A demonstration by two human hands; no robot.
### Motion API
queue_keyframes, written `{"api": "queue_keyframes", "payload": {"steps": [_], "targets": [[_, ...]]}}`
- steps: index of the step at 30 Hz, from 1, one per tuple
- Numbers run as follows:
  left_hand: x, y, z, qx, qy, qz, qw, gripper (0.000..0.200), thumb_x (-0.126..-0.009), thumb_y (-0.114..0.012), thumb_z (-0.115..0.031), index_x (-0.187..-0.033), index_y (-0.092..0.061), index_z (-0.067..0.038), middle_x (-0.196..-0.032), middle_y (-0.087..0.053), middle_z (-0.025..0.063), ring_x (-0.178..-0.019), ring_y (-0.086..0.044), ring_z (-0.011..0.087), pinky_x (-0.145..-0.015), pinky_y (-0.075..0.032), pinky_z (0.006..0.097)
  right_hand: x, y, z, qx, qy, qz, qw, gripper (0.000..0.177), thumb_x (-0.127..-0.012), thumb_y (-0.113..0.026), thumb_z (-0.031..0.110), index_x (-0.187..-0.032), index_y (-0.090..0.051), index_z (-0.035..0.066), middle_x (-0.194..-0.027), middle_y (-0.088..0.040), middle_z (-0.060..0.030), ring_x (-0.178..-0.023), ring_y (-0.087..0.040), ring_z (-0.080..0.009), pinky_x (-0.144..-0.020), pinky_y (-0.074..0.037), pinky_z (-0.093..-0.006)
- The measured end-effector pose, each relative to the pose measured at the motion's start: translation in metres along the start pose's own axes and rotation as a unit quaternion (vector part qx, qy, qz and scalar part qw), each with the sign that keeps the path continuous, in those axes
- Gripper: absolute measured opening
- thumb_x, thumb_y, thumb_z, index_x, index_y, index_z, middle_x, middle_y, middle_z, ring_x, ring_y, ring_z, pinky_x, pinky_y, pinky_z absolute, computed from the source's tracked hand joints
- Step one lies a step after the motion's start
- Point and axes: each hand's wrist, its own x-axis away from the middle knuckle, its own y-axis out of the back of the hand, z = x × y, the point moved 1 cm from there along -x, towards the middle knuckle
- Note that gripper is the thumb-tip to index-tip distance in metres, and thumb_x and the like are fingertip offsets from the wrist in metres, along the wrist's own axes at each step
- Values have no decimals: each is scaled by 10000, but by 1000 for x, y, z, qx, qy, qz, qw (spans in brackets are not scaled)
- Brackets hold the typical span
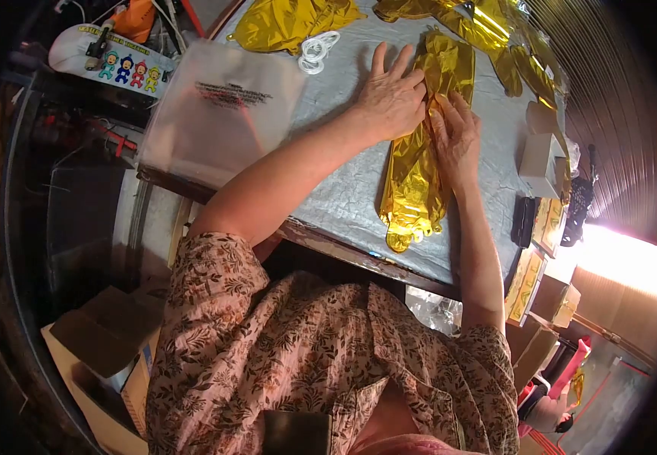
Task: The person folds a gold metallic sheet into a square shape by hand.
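Observation:
A deflated gold foil balloon (413, 178), folded into a long narrow strip, lies lengthwise on the grey-covered table (343, 178). My left hand (390, 98) is at its left edge, thumb side closed on the foil, while two other fingers stick out away from it. On the opposite edge, my right hand (456, 136) pinches the foil, its fingertips close to those of my left hand. Some fingertips are hidden by the hands and the shiny folds. The strip's rounded end, with a small pale tab, points toward my body.
A clear plastic bag (222, 114) with printed text covers the table's left corner. Near it lie a coil of white ribbon (318, 51) and more gold foil (290, 23). Further foil balloons (506, 68) are at the back right. A white box (542, 163) stands by the right edge.

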Motion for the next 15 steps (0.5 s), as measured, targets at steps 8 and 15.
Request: {"api": "queue_keyframes", "payload": {"steps": [8,15], "targets": [[-1,1,6,70,41,22,996,322,-958,-562,-280,-1122,-745,-71,-1269,-646,67,-1495,-341,378,-1172,-83,714,0,1,1,14,4,4,1000,363,-998,-664,210,-1336,-676,78,-1444,-589,-157,-1242,-542,-402,-1085,-439,-444],[-5,3,15,147,99,81,981,468,-950,-582,-164,-1409,-517,-104,-1430,-606,126,-1538,-288,394,-1169,-75,701,0,-4,-3,4,13,-14,1000,340,-987,-670,216,-1304,-689,96,-1401,-610,-140,-1197,-548,-393,-1063,-447,-447]]}}
